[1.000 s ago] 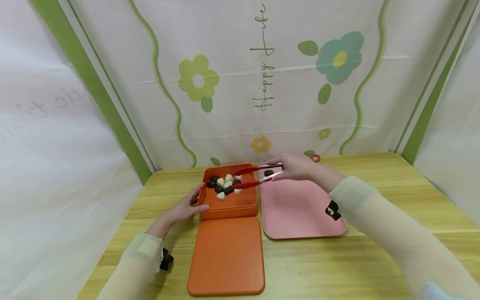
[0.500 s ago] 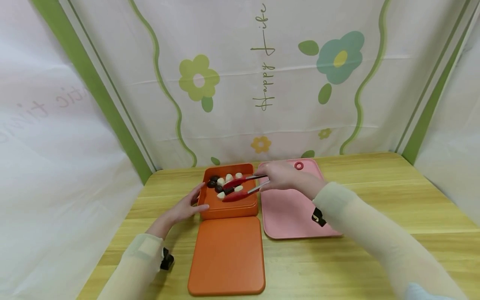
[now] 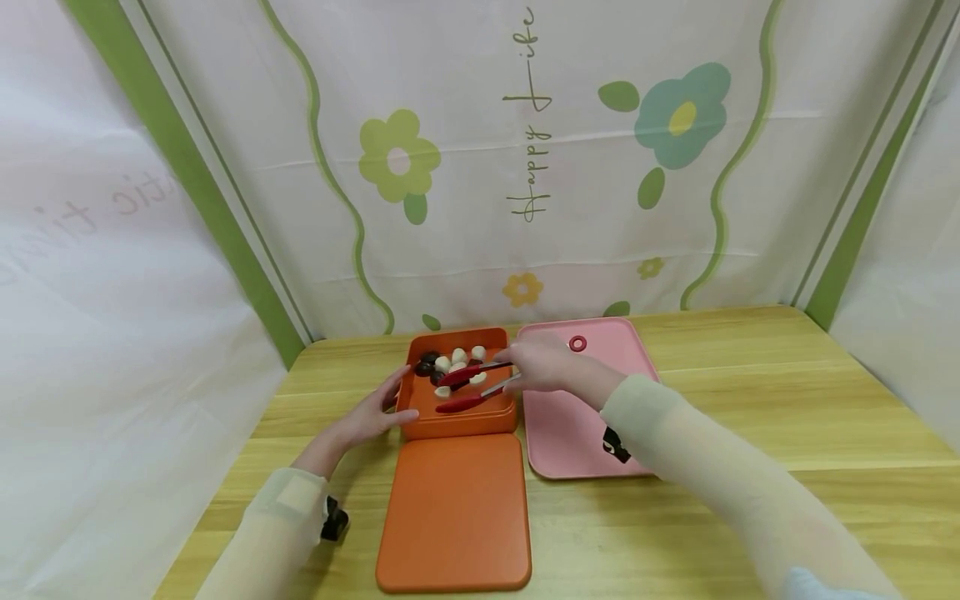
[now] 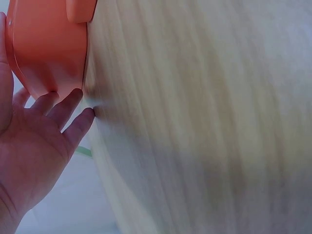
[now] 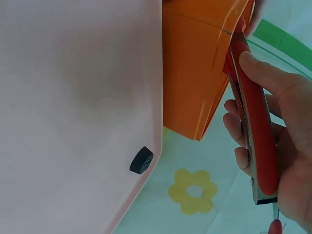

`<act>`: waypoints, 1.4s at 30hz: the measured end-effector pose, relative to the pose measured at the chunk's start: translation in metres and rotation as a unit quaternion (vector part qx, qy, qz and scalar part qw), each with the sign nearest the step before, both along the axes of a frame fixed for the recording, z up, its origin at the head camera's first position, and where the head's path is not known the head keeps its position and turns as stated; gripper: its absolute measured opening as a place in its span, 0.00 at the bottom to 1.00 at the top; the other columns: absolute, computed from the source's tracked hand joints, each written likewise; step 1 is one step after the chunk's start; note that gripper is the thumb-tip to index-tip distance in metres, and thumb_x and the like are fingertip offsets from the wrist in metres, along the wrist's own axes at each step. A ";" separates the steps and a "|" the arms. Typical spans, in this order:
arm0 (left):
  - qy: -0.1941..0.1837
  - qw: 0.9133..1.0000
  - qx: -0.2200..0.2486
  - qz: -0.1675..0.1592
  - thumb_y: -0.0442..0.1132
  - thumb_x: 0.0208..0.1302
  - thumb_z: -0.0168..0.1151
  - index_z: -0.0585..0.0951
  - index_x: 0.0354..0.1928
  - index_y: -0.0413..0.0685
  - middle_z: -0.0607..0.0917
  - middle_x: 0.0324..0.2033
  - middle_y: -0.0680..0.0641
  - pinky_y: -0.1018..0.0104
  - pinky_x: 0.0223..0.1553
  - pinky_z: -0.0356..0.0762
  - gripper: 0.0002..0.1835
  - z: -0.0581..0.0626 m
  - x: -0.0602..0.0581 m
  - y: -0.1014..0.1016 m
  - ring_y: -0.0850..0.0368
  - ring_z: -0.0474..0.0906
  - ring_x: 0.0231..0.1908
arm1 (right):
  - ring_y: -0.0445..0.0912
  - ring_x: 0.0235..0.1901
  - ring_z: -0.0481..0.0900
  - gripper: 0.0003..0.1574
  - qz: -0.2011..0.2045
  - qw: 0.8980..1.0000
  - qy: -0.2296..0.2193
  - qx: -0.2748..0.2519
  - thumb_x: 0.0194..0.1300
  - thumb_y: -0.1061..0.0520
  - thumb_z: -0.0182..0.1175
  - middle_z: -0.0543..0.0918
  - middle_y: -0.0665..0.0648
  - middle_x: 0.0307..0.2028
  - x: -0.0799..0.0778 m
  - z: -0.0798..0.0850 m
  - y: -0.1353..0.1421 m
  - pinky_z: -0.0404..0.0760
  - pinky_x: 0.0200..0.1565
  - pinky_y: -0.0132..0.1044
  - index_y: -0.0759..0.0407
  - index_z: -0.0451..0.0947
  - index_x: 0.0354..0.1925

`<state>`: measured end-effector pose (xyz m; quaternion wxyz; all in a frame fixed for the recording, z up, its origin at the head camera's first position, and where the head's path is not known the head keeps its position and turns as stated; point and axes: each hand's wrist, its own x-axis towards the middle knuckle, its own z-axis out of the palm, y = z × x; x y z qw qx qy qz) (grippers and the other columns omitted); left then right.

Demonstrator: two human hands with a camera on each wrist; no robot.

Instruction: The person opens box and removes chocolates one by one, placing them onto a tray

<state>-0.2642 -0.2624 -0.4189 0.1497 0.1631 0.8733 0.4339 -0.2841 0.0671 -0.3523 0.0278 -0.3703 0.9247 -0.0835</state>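
Wooden table [image 3: 750, 400], hands [image 3: 367, 419] at box [image 3: 457, 428]; right [image 3: 542, 363] gripping tongs [image 3: 461, 404]

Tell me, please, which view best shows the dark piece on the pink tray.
Right wrist view: the dark piece lies unobstructed near a corner of the pink tray. The head and left wrist views don't show it.

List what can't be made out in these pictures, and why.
Head view: the dark piece on the pink tray, hidden by the right hand.
Right wrist view: the tips of the red tongs, hidden by the orange box.
Left wrist view: the box's contents, hidden by its outer wall; the left hand, partly cut off by the left edge.
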 end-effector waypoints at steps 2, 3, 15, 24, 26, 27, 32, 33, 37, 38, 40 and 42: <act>-0.001 1.000 -0.001 0.002 0.42 0.67 0.64 0.46 0.78 0.52 0.48 0.74 0.34 0.41 0.67 0.50 0.46 -0.005 -0.003 -0.002 0.34 0.48 0.71 | 0.49 0.45 0.80 0.30 0.001 1.000 0.012 0.005 0.60 0.49 0.69 0.83 0.55 0.49 0.001 -0.001 -0.002 0.79 0.47 0.42 0.57 0.78 0.59; 0.002 1.000 -0.002 0.002 0.43 0.67 0.64 0.46 0.78 0.53 0.49 0.74 0.35 0.41 0.67 0.50 0.46 -0.006 -0.003 -0.003 0.34 0.48 0.71 | 0.49 0.45 0.80 0.30 0.001 1.000 0.017 0.006 0.60 0.49 0.69 0.83 0.54 0.49 0.001 -0.001 -0.003 0.79 0.47 0.42 0.57 0.79 0.58; -0.003 1.000 0.002 0.007 0.42 0.67 0.63 0.46 0.78 0.53 0.49 0.74 0.34 0.42 0.67 0.50 0.46 -0.004 -0.002 -0.001 0.34 0.48 0.71 | 0.49 0.43 0.80 0.31 0.001 0.999 0.032 0.009 0.59 0.46 0.70 0.83 0.54 0.48 0.001 -0.004 -0.005 0.79 0.45 0.42 0.54 0.79 0.59; -0.003 1.000 -0.003 0.009 0.42 0.67 0.63 0.46 0.78 0.53 0.49 0.74 0.34 0.41 0.67 0.50 0.46 -0.006 -0.003 -0.002 0.34 0.48 0.71 | 0.46 0.39 0.80 0.28 0.001 1.000 0.018 0.008 0.58 0.47 0.70 0.84 0.53 0.47 -0.001 -0.008 -0.009 0.79 0.42 0.40 0.54 0.81 0.56; -0.003 1.000 -0.003 0.009 0.42 0.67 0.63 0.46 0.78 0.53 0.49 0.74 0.34 0.41 0.67 0.50 0.45 -0.006 -0.003 -0.002 0.34 0.47 0.71 | 0.45 0.37 0.79 0.28 0.002 1.000 0.017 0.006 0.58 0.47 0.71 0.85 0.53 0.45 -0.001 -0.009 -0.010 0.78 0.40 0.40 0.53 0.82 0.55; -0.003 1.000 -0.002 0.009 0.42 0.67 0.63 0.46 0.78 0.53 0.49 0.74 0.34 0.41 0.67 0.50 0.45 -0.006 -0.003 -0.002 0.34 0.47 0.71 | 0.45 0.36 0.79 0.28 0.003 1.000 0.016 0.005 0.58 0.47 0.71 0.85 0.53 0.45 -0.001 -0.009 -0.010 0.78 0.40 0.40 0.54 0.82 0.55; -0.001 1.000 0.002 0.004 0.42 0.67 0.63 0.46 0.78 0.52 0.48 0.74 0.36 0.42 0.67 0.49 0.46 -0.005 -0.002 -0.002 0.34 0.47 0.71 | 0.46 0.36 0.79 0.25 0.008 1.000 0.024 0.012 0.59 0.46 0.69 0.85 0.53 0.42 -0.001 -0.010 -0.008 0.78 0.39 0.43 0.52 0.82 0.54; -0.001 1.000 0.003 0.004 0.43 0.67 0.64 0.46 0.78 0.52 0.48 0.74 0.36 0.42 0.67 0.49 0.46 -0.004 -0.001 -0.002 0.34 0.47 0.71 | 0.46 0.36 0.78 0.25 0.008 1.000 0.024 0.014 0.60 0.45 0.69 0.85 0.53 0.42 -0.001 -0.011 -0.008 0.78 0.39 0.43 0.51 0.82 0.54; 0.001 1.000 0.003 0.003 0.44 0.66 0.65 0.46 0.78 0.51 0.48 0.74 0.36 0.42 0.67 0.50 0.47 -0.004 -0.001 -0.002 0.34 0.48 0.71 | 0.44 0.34 0.77 0.24 0.004 1.000 0.012 0.014 0.61 0.45 0.68 0.85 0.51 0.41 -0.002 -0.012 -0.008 0.77 0.38 0.42 0.49 0.82 0.55; 0.000 1.000 0.003 0.003 0.44 0.66 0.65 0.46 0.78 0.51 0.48 0.74 0.36 0.42 0.67 0.50 0.47 -0.004 -0.001 -0.002 0.34 0.48 0.71 | 0.44 0.33 0.76 0.24 0.002 1.000 0.008 0.013 0.61 0.45 0.68 0.85 0.51 0.41 -0.002 -0.012 -0.008 0.76 0.38 0.42 0.49 0.82 0.55; -0.002 1.000 0.004 0.005 0.43 0.66 0.64 0.46 0.78 0.51 0.48 0.74 0.36 0.43 0.67 0.50 0.47 -0.004 -0.002 -0.001 0.34 0.48 0.71 | 0.43 0.32 0.76 0.24 -0.002 1.000 -0.004 0.009 0.62 0.45 0.67 0.85 0.51 0.41 -0.002 -0.012 -0.007 0.76 0.38 0.41 0.49 0.82 0.55; -0.005 1.000 0.005 0.008 0.42 0.66 0.64 0.46 0.78 0.52 0.49 0.74 0.36 0.43 0.67 0.51 0.47 -0.004 -0.002 -0.001 0.34 0.48 0.71 | 0.44 0.32 0.76 0.23 -0.003 1.000 -0.016 -0.003 0.63 0.46 0.67 0.85 0.51 0.41 -0.003 -0.012 -0.006 0.76 0.39 0.41 0.51 0.82 0.54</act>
